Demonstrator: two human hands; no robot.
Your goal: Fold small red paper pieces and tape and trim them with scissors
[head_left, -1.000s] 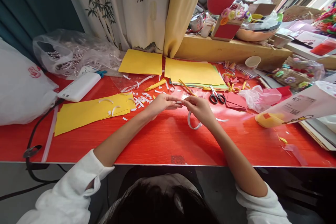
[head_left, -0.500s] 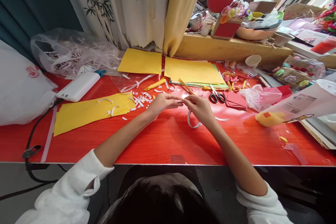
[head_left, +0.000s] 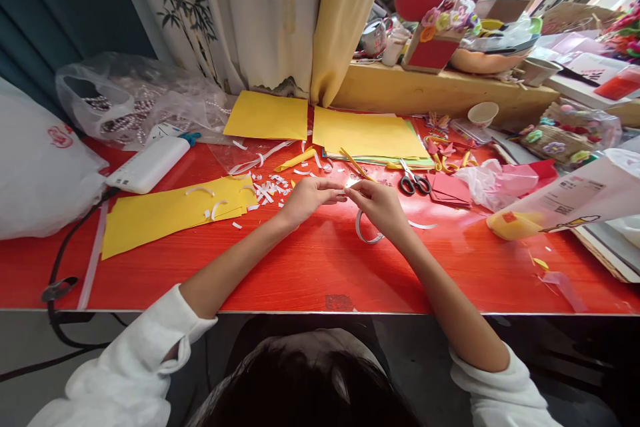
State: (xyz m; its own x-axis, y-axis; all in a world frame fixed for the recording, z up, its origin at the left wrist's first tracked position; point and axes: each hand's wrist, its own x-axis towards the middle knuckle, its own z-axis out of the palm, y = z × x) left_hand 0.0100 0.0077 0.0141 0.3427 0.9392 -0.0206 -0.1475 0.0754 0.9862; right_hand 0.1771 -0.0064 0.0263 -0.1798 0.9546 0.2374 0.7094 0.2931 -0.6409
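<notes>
Over the middle of the red table (head_left: pixel 300 273), my left hand (head_left: pixel 306 200) and my right hand (head_left: pixel 381 205) meet at the fingertips. The fingers of both are closed in a pinch on a thin white strip (head_left: pixel 369 240), whose curled length hangs in a loop beneath my right hand. Its pinched end is mostly covered by my fingers. Just beyond my right hand lies a narrow folded yellow paper strip (head_left: pixel 356 163). Black-handled scissors (head_left: pixel 414 183) rest to its right. Small white paper scraps (head_left: pixel 270 190) are scattered left of my left hand.
Yellow sheets (head_left: pixel 367 133) are stacked at the back, and long yellow pieces (head_left: pixel 165 213) lie on the left. Red paper squares (head_left: pixel 450 191) sit near the scissors. A white power strip (head_left: pixel 150 163), plastic bags (head_left: pixel 45 167) and a cluttered sill (head_left: pixel 450 90) border the work area.
Both hands stay almost in place, with the fingertips still together on the white strip. The view has shifted very slightly; nothing else has visibly moved.
</notes>
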